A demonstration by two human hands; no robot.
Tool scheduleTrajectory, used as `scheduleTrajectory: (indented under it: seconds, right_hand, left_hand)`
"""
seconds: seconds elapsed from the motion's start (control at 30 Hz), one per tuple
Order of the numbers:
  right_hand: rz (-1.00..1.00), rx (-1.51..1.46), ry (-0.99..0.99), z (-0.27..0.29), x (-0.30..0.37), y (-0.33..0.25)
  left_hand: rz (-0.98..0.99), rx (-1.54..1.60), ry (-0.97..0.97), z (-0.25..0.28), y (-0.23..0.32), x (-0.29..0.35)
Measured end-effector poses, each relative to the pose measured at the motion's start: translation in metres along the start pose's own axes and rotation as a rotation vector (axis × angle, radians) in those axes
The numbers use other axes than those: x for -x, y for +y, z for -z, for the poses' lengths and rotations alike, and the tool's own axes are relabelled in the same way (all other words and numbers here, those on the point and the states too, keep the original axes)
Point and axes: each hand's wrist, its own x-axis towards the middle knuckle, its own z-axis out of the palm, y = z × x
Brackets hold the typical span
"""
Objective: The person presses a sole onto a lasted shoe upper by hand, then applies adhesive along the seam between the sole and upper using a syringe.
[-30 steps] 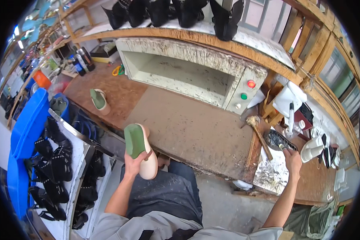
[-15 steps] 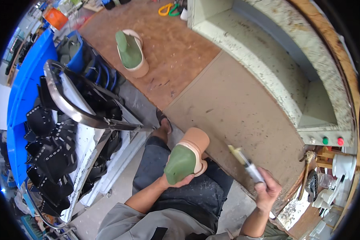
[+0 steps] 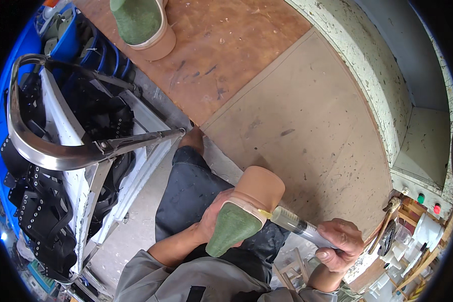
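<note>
My left hand [image 3: 212, 215] is wrapped round a clog-like shoe [image 3: 236, 226] with a green foot-shaped part and a thick tan sole, held tilted above my lap. Some of its fingers are hidden behind the shoe. A clear plastic syringe [image 3: 293, 222] is gripped in my right hand [image 3: 341, 245], and its yellowish tip reaches the pale rim between the green part and the tan sole. A similar green and tan shoe [image 3: 153, 44] stands on the brown work table [image 3: 221, 65], cut off by the upper picture edge.
To the left, a metal-framed rack [image 3: 60, 156] carries several black studded straps [image 3: 45, 211], with blue bins [image 3: 68, 43] behind it. A worn, pale machine housing [image 3: 352, 65] with green and red buttons borders the table's right side. Cups and tools [image 3: 412, 236] crowd the lower right.
My right hand has brought the syringe left, up to the shoe's rim. My left hand has turned the shoe somewhat. The whole view has shifted nearer the table.
</note>
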Motion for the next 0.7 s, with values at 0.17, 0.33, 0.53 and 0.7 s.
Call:
scheduleTrajectory:
  seconds: [0.17, 0.33, 0.53, 0.7]
  right_hand:
    - [0.026, 0.117, 0.009, 0.007, -0.008, -0.013]
    - [0.115, 0.210, 0.019, 0.008, -0.015, -0.021]
    - [-0.021, 0.466, 0.167, 0.001, -0.015, -0.043]
    - [0.028, 0.540, 0.144, 0.001, -0.019, -0.049]
  left_hand:
    - [-0.033, 0.187, 0.086, -0.001, 0.002, -0.010]
    - [0.339, 0.275, -0.093, -0.017, -0.031, 0.028]
    - [0.347, 0.282, -0.080, -0.020, -0.029, 0.032]
    - [0.271, 0.108, -0.107, -0.013, -0.032, 0.030]
